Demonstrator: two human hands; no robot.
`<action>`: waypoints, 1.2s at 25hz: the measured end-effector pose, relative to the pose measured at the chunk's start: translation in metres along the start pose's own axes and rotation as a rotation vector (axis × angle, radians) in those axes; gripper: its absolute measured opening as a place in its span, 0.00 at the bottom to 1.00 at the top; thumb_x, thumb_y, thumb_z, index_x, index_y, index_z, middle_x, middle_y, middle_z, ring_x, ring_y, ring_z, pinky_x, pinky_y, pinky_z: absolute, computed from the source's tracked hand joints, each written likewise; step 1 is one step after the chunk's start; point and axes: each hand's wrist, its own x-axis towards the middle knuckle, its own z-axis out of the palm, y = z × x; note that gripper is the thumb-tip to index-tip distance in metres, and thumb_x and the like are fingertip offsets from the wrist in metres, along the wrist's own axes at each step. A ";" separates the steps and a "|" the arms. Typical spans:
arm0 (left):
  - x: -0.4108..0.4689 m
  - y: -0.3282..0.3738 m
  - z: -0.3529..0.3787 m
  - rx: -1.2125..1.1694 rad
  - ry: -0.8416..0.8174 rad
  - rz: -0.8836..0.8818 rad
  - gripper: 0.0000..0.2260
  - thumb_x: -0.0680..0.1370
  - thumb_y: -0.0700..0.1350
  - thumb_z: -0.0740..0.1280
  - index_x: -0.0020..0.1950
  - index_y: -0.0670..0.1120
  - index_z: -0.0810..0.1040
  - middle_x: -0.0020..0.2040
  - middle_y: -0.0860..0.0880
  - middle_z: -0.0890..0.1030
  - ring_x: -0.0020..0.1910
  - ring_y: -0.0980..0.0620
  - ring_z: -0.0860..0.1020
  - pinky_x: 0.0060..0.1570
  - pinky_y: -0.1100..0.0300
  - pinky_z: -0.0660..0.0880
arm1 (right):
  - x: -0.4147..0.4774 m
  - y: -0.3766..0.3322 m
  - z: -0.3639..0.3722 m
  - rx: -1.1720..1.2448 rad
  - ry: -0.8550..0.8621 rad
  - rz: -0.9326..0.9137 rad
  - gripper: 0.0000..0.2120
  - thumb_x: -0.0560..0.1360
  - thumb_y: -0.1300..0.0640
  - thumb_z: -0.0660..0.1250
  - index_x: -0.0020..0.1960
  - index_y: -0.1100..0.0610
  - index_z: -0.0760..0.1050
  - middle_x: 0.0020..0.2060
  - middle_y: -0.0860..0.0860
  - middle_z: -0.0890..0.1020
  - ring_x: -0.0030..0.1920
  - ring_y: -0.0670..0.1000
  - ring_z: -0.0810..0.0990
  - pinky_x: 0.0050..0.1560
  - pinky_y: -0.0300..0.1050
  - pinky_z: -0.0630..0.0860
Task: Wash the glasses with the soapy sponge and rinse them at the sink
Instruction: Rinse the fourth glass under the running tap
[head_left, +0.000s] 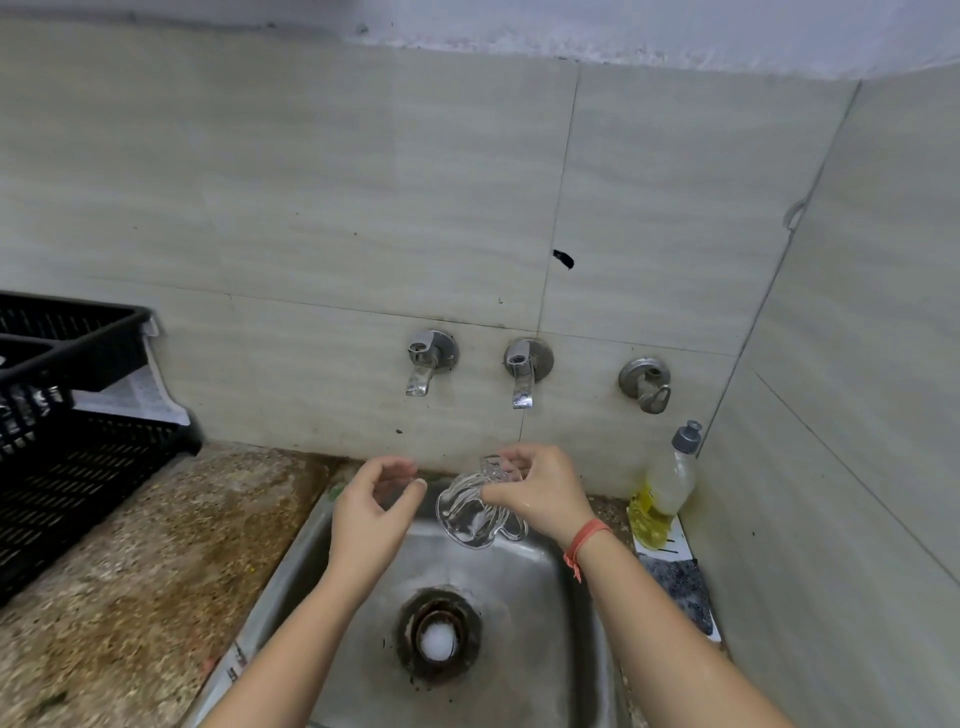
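Flanking the steel sink (545, 597), a speckled counter (130, 597) meets pale tiled walls (311, 182).

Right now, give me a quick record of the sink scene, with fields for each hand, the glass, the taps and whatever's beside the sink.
right hand: grips the clear ribbed glass, tilted, over the sink
left hand: holds nothing, fingers loosely curled, beside the glass
taps: three on the wall; water flow cannot be told
right of sink: yellow soap bottle
left of sink: black crate on the counter
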 end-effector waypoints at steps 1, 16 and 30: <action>-0.002 0.001 -0.003 0.006 0.033 0.007 0.09 0.74 0.37 0.71 0.46 0.51 0.79 0.45 0.52 0.83 0.46 0.59 0.80 0.49 0.62 0.76 | -0.002 0.001 0.000 -0.005 -0.001 -0.009 0.24 0.62 0.62 0.77 0.58 0.60 0.79 0.44 0.48 0.80 0.42 0.43 0.77 0.44 0.36 0.74; -0.033 -0.027 -0.094 0.081 0.306 -0.040 0.06 0.73 0.37 0.71 0.42 0.47 0.80 0.37 0.54 0.82 0.37 0.63 0.79 0.42 0.72 0.73 | -0.011 -0.038 0.078 0.072 -0.173 -0.084 0.30 0.55 0.59 0.75 0.58 0.57 0.79 0.41 0.42 0.78 0.39 0.43 0.76 0.41 0.36 0.74; 0.024 0.048 -0.482 0.134 0.571 0.236 0.03 0.76 0.40 0.69 0.44 0.47 0.81 0.42 0.51 0.84 0.41 0.58 0.80 0.45 0.66 0.75 | -0.025 -0.346 0.318 0.366 -0.368 -0.486 0.23 0.59 0.67 0.77 0.51 0.52 0.80 0.47 0.49 0.83 0.45 0.44 0.80 0.51 0.39 0.77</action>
